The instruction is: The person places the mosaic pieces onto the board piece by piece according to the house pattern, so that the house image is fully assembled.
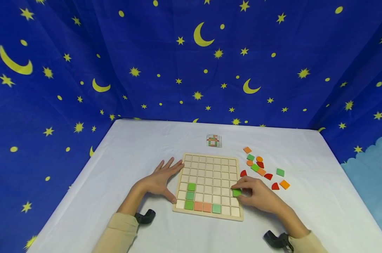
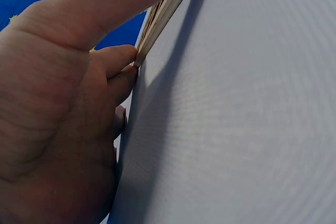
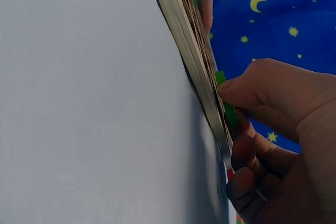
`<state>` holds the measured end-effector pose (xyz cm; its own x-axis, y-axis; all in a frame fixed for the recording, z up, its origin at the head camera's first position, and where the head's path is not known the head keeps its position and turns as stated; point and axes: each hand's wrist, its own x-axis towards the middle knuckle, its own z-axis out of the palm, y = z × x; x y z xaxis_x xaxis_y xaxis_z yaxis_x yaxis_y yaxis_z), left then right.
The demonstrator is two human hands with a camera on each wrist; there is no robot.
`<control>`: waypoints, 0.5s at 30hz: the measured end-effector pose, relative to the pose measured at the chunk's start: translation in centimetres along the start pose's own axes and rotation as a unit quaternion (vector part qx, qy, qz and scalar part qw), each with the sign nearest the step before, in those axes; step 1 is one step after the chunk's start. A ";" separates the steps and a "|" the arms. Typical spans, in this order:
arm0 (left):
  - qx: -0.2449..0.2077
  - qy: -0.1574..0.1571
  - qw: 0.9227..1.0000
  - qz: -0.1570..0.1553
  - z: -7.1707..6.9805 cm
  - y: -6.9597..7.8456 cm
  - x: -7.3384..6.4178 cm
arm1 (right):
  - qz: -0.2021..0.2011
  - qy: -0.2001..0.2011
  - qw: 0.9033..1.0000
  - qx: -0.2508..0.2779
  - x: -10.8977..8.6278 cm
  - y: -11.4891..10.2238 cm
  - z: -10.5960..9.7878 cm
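A wooden grid board lies on the white table. In its lower left part sit several square tiles: green ones in a column, then two salmon tiles and a teal-green tile along the bottom row. My left hand is spread, thumb and fingertips touching the board's left edge; the left wrist view shows them against its side. My right hand pinches a green square tile between thumb and fingers over the board's right edge. In the right wrist view that green tile is tilted at the board.
Right of the board lie loose pieces: red quarter circles, orange squares, orange circles and green squares. A small picture card with a house pattern lies behind the board. A blue star-patterned cloth hangs behind the table.
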<state>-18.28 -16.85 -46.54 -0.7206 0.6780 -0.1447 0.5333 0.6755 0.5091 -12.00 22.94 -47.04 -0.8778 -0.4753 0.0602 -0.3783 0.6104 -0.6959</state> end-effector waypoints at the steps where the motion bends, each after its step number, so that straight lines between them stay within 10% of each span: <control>1: 0.000 0.000 1.000 0.000 0.0 0.0 0.0 | -0.003 -0.001 1.000 0.001 0.1 -0.1 0.1; 15: 0.001 0.000 1.000 0.004 0.0 0.0 0.0 | -0.054 -0.023 0.998 0.017 1.3 -1.4 1.5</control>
<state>-18.30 -16.88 -46.52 -0.7163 0.6837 -0.1397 0.5407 0.6703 0.5082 -12.21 20.53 -47.03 -0.8174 -0.5664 0.1049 -0.4600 0.5323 -0.7107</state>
